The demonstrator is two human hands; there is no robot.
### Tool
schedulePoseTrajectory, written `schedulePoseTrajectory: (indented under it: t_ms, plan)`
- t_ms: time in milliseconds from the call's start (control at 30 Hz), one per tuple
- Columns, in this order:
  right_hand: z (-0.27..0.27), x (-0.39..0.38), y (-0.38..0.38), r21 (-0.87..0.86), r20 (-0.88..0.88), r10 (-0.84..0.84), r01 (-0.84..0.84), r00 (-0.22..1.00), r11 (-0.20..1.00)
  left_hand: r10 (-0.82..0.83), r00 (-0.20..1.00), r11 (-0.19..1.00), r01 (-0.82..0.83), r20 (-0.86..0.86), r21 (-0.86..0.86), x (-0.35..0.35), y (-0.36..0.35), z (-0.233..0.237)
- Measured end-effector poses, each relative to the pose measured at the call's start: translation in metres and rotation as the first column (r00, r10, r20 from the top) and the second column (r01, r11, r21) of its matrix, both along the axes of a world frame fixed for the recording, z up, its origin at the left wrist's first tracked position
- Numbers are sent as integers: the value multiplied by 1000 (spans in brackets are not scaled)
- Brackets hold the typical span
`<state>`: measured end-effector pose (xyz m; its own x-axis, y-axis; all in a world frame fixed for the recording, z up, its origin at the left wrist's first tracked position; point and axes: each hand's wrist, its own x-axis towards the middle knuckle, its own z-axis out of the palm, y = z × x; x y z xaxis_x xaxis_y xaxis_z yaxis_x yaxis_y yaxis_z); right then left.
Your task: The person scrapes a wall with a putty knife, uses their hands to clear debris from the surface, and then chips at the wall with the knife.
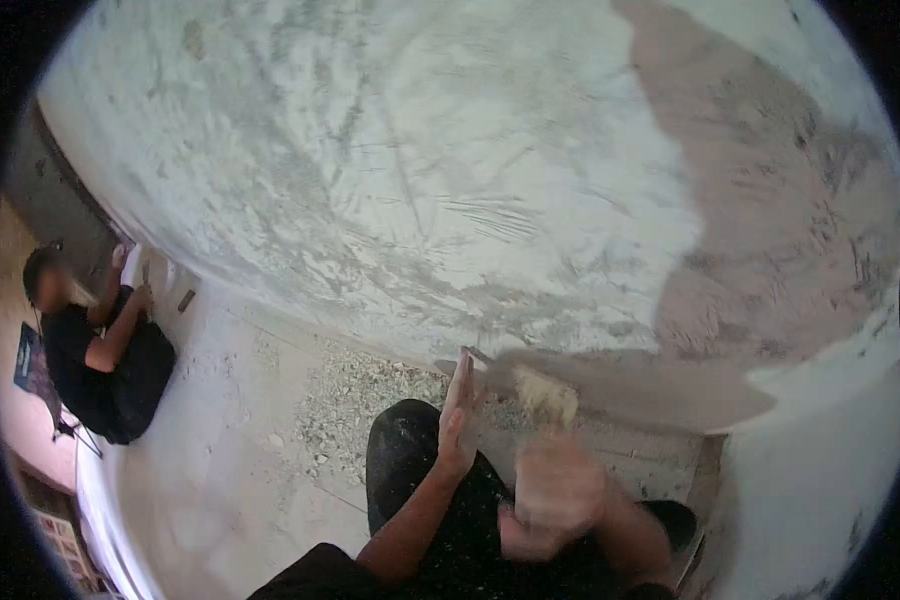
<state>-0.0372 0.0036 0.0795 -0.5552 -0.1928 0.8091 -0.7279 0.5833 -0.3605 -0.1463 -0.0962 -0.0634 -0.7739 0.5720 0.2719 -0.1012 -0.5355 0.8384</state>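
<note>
My left hand [457, 425] is edge-on in front of my knee, fingers pointing up towards the base of the plaster wall [420, 230]. At its fingertips a thin, flat grey tool [480, 356] pokes out; most of it is hidden by the hand. Beside it on the right, my right hand [560, 495] is a fist smeared by motion. A blocky, straw-coloured tool head [545, 396] extends above that fist, too blurred to show its kind. The wall is streaked and scraped, with a brownish-grey patch [760, 190] on the right.
Crumbled plaster [355, 405] lies on the floor [230, 480] along the wall. My dark-clothed knee [400, 460] is close to it. At far left another person [115, 360] in black sits by the wall, arms raised to it. A small brown block [186, 301] lies near them.
</note>
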Motion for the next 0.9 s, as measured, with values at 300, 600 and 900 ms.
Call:
schedulePoseTrajectory:
  t_ms: [300,600,900]
  plan:
    - [31,23,4,192,159,208,-237,965,952,18,1000,1000,-17,22,-27,2,-7,-13]
    - [1,0,11,-74,113,77,-68,991,995,13,997,1000,-13,77,-10,10,-8,-13]
    - [13,-4,2,19,-183,8,-5,983,1000,11,998,999,-8,69,-45,14,-14,-13]
